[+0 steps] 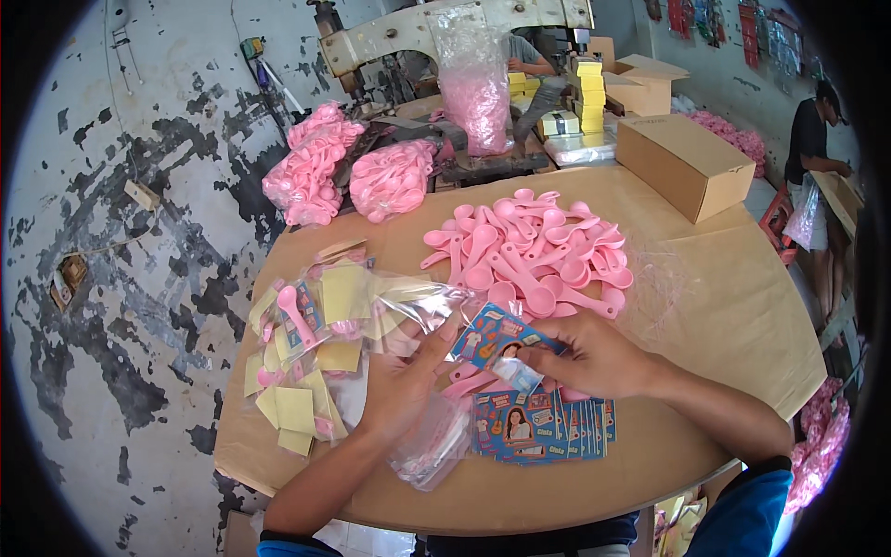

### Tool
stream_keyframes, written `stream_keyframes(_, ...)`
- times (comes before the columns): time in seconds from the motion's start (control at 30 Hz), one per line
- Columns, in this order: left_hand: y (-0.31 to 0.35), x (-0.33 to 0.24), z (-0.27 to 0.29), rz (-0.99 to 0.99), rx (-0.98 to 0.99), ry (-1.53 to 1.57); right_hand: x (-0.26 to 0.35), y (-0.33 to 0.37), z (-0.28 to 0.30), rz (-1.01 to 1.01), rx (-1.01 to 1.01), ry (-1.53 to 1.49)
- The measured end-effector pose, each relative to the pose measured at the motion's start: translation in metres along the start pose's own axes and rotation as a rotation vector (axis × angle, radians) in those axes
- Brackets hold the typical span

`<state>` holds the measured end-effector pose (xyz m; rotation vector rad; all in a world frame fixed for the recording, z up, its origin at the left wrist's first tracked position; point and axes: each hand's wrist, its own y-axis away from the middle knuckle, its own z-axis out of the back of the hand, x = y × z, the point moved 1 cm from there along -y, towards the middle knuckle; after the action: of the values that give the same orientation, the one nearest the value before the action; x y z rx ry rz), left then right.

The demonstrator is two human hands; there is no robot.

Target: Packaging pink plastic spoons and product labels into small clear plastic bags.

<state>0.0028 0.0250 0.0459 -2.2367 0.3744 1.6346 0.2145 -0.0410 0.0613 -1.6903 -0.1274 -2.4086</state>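
A clear plastic bag [422, 299] is pinched in my left hand [406, 382], its film spreading leftward over the filled packets. My right hand [599, 357] grips a blue printed card [499, 339] between thumb and fingers. The card's left edge meets the bag near my left fingertips; whether it is inside, I cannot tell. Below my right hand lies a fanned stack of the same blue cards [543, 429]. Flat clear bags [432, 447] are stacked beside it, by my left wrist. Just beyond both hands is a heap of pink plastic scoops [529, 246], a few partly hidden under my hands.
Filled packets with yellowish cards and scoops [295, 407] cover the table's left side. Behind are bulging bags of pink scoops [392, 179], a metal machine [390, 42] and a cardboard box [685, 165]. Another person [815, 139] stands far right; a second sits behind the machine.
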Motion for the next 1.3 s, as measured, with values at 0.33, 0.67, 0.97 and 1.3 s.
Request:
stream_keyframes(0.33, 0.017, -0.003, -0.008, 0.117, 0.179, -0.439, -0.029, -0.01, -0.013, 0.315, -0.022, -0.116)
stream_keyframes(0.67, 0.02, 0.008, -0.003, 0.097, 0.144, 0.102, -0.02, -0.002, -0.023, 0.124, 0.053, -0.251)
stream_keyframes(0.97, -0.002, -0.004, 0.007, -0.345, 0.302, -0.176, -0.035, -0.013, -0.002, 0.422, 0.007, -0.31)
stream_keyframes(1.3, -0.012, -0.008, 0.023, -0.266, -0.036, 0.088, -0.053, -0.068, 0.044, 0.234, -0.356, 0.922)
